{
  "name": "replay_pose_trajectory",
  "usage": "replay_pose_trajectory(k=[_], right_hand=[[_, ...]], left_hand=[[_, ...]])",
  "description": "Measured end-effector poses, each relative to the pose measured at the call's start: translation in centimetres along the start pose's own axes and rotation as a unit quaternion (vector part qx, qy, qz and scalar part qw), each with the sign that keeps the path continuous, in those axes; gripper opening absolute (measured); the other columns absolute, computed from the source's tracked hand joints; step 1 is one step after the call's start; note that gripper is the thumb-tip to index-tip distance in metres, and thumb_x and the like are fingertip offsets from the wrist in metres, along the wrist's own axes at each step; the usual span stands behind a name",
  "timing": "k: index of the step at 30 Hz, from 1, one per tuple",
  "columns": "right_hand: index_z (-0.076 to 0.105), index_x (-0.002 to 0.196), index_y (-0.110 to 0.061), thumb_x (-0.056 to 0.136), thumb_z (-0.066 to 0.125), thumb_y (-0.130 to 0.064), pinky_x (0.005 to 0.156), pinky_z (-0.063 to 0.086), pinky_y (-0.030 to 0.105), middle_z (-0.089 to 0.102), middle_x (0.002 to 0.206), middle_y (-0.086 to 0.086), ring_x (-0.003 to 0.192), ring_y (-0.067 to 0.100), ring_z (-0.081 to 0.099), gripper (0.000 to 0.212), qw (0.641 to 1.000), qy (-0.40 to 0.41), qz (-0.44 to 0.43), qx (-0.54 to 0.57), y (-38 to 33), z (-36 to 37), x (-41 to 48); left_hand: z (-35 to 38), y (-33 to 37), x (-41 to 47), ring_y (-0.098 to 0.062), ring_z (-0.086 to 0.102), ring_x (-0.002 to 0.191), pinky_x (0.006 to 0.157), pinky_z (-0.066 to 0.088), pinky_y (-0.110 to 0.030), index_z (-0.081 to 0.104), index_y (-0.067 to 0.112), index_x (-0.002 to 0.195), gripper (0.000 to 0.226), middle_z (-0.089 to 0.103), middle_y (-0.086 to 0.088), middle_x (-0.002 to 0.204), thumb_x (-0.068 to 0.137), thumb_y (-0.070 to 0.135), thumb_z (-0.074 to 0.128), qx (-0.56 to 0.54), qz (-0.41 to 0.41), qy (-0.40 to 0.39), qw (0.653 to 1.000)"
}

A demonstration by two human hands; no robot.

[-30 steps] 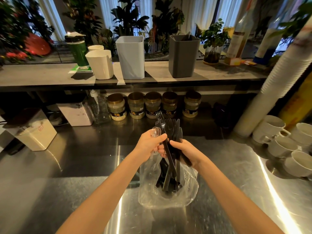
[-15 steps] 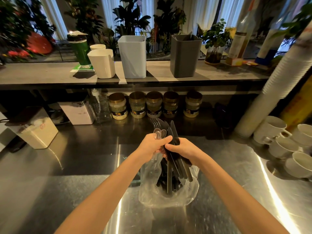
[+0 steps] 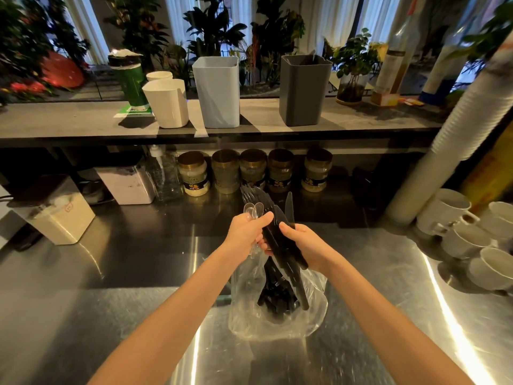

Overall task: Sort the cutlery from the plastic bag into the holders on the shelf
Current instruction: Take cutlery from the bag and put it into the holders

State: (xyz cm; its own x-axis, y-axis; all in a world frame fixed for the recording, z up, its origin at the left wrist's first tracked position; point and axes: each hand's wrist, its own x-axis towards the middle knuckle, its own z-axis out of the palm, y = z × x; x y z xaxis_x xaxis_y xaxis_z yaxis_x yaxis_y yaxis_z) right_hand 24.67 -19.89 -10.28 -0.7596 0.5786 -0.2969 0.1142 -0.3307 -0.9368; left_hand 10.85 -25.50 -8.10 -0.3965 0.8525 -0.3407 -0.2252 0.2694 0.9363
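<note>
Black forks (image 3: 250,193) and knives (image 3: 288,208) stick up out of the clear bag (image 3: 313,309), with two clear spoons (image 3: 254,210) beside them. A white holder (image 3: 168,104), a blue holder (image 3: 218,93) and a grey holder (image 3: 302,91) stand on the shelf (image 3: 361,118).

Open steel bench (image 3: 133,273) lies on both sides of the plastic bag (image 3: 277,320), and the air from there up to the shelf (image 3: 69,120) is unblocked in the middle. On the shelf, the white holder (image 3: 166,104), pale blue holder (image 3: 218,93) and grey holder (image 3: 302,91) stand open-topped, the first two close together, with a wider gap before the grey one. Jars (image 3: 252,170) fill the space under the shelf, a white box (image 3: 61,218) stands at left, and a leaning stack of paper cups (image 3: 458,129) and white mugs (image 3: 458,232) crowd the right.
</note>
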Motion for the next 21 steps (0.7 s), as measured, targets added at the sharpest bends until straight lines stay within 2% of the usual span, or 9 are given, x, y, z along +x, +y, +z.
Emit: replay_pose_trajectory(k=[2,6,8,10,14,16,18,19,21], right_hand=[[0.064,0.103,-0.006,0.100,0.040,-0.027,0.086,0.054,0.037,0.069,0.103,0.014,0.095,0.025,0.067,0.033,0.999,0.044,-0.013,0.025,-0.1,0.4,0.1],[0.053,0.082,-0.009,0.100,0.040,-0.015,0.059,0.056,0.026,0.068,0.086,0.011,0.066,0.016,0.066,0.023,0.974,0.185,-0.030,0.126,-0.5,0.2,0.2],[0.053,0.084,-0.010,0.099,0.043,-0.015,0.043,0.044,0.019,0.064,0.079,0.007,0.044,0.008,0.051,0.018,0.965,0.249,-0.020,0.084,-0.2,-0.5,0.4],[0.055,0.089,-0.009,0.098,0.046,-0.017,0.035,0.030,0.017,0.059,0.074,0.005,0.034,0.003,0.034,0.015,0.961,0.271,-0.002,0.063,0.3,-1.0,0.4],[0.061,0.103,-0.002,0.096,0.046,-0.040,0.035,0.023,0.016,0.047,0.052,-0.003,0.035,0.003,0.027,0.041,0.981,0.159,0.064,0.085,1.2,-0.1,-0.3],[0.063,0.104,-0.001,0.094,0.044,-0.048,0.036,0.022,0.015,0.052,0.063,0.003,0.036,0.004,0.026,0.052,0.988,0.077,0.095,0.096,1.4,0.0,-0.6],[0.064,0.102,-0.004,0.095,0.042,-0.046,0.038,0.022,0.014,0.065,0.091,0.009,0.038,0.005,0.027,0.048,0.993,0.014,0.102,0.061,1.3,-0.1,-0.8],[0.064,0.101,-0.005,0.096,0.043,-0.042,0.039,0.023,0.013,0.067,0.096,0.008,0.039,0.004,0.027,0.043,0.995,-0.006,0.098,0.033,1.3,-0.2,-0.8],[0.064,0.097,-0.006,0.096,0.048,-0.034,0.040,0.026,0.013,0.067,0.086,0.003,0.041,0.004,0.029,0.033,0.996,-0.019,0.083,-0.003,1.3,-0.2,-1.0]], left_hand=[[-0.1,0.0,0.2,-0.004,0.047,0.046,0.049,0.039,-0.016,0.052,0.012,0.078,0.017,0.050,0.005,0.055,0.090,0.015,0.063,-0.013,0.005,0.023,1.000],[-0.8,-0.1,0.7,-0.003,0.026,0.040,0.041,0.025,-0.017,0.041,0.015,0.070,0.030,0.029,0.005,0.053,0.089,0.012,0.063,-0.063,0.003,0.018,0.998],[-0.9,0.2,0.6,-0.003,0.024,0.039,0.041,0.024,-0.016,0.039,0.015,0.071,0.030,0.025,0.004,0.055,0.090,0.012,0.062,-0.063,0.004,0.015,0.998],[-0.8,0.8,0.5,-0.005,0.022,0.041,0.042,0.024,-0.016,0.038,0.015,0.073,0.029,0.024,0.003,0.055,0.091,0.014,0.061,-0.060,0.012,0.017,0.998],[-0.5,1.9,0.6,-0.005,0.023,0.042,0.044,0.024,-0.016,0.040,0.015,0.071,0.029,0.023,0.002,0.056,0.092,0.013,0.060,-0.073,0.045,0.019,0.996],[-0.4,2.2,0.6,-0.004,0.024,0.041,0.043,0.025,-0.016,0.041,0.015,0.069,0.029,0.024,0.002,0.056,0.092,0.011,0.059,-0.065,0.066,0.011,0.996],[-0.4,2.3,0.7,-0.005,0.025,0.044,0.044,0.027,-0.015,0.042,0.014,0.069,0.028,0.027,0.002,0.056,0.092,0.012,0.058,-0.037,0.076,0.014,0.996],[-0.5,2.2,0.8,-0.006,0.026,0.046,0.046,0.029,-0.016,0.044,0.013,0.070,0.027,0.028,0.001,0.058,0.092,0.014,0.058,-0.017,0.078,0.018,0.997],[-0.7,1.9,1.0,-0.008,0.028,0.048,0.051,0.033,-0.019,0.044,0.012,0.073,0.025,0.030,0.000,0.059,0.092,0.017,0.058,0.024,0.081,0.018,0.996]])
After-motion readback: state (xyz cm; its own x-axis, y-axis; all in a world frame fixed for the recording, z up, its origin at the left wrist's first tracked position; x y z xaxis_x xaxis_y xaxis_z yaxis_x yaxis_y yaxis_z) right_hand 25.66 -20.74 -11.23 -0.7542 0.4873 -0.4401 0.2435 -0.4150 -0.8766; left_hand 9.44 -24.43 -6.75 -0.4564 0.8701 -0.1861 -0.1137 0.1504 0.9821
